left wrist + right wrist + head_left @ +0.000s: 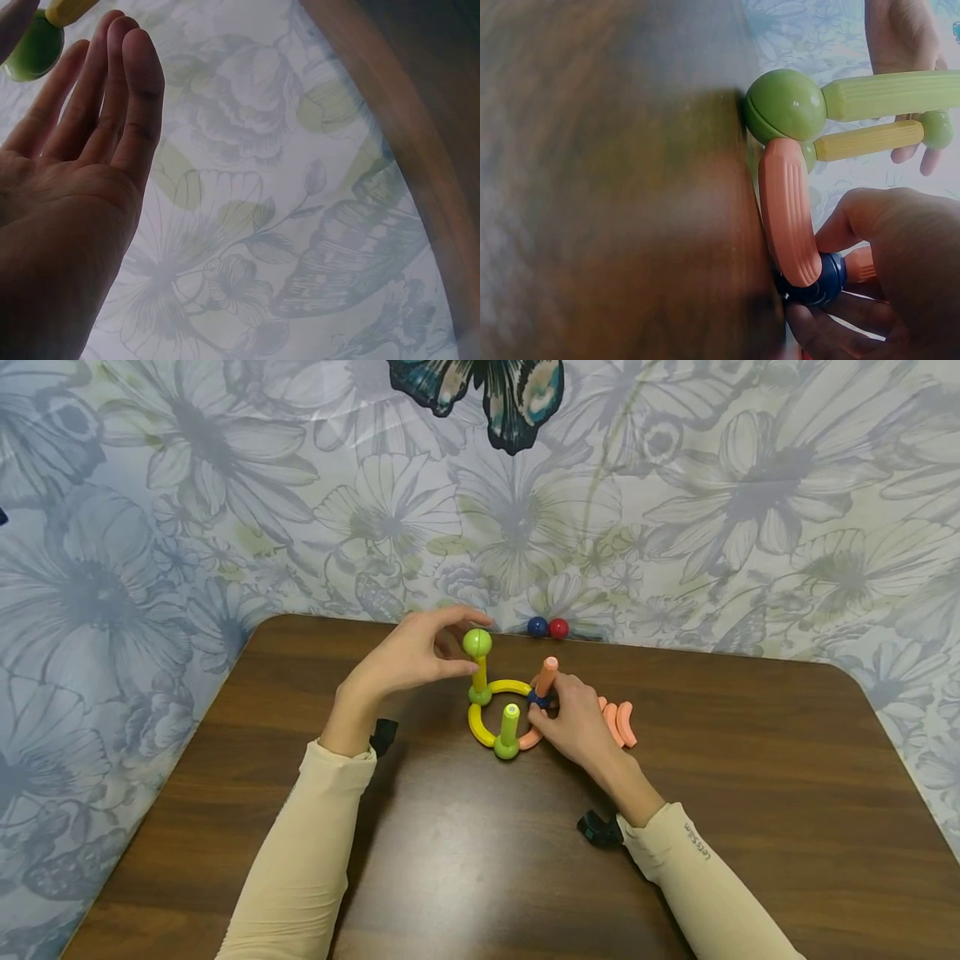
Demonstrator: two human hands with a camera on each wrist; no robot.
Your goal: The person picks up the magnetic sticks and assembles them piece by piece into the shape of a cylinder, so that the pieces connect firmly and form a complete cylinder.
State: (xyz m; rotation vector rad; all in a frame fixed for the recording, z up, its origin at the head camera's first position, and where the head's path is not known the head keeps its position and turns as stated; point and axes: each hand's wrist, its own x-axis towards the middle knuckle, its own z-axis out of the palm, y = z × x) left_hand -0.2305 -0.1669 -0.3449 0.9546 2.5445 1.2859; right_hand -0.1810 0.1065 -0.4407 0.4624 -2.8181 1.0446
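Observation:
A ring of curved yellow rods [481, 727] and a curved orange rod [786, 210] joined by balls lies on the table. My right hand [576, 718] pinches the dark blue ball [821, 283] at the ring's right side, from which an upright orange rod [548, 675] rises. My left hand [408, 652] is beside the upright yellow rod [480, 672] topped by a green ball [477, 642]. Its fingers [142, 82] are extended and slightly bent; whether its thumb touches the rod I cannot tell. At the near side, a light green rod [510, 722] stands on another green ball [506, 747].
Several curved orange pieces [624, 723] lie right of my right hand. A blue ball [537, 627] and a red ball [558, 628] sit together at the table's far edge. Behind the brown table [465, 860] is a flower-patterned wall [390, 518] with a butterfly decoration [513, 410].

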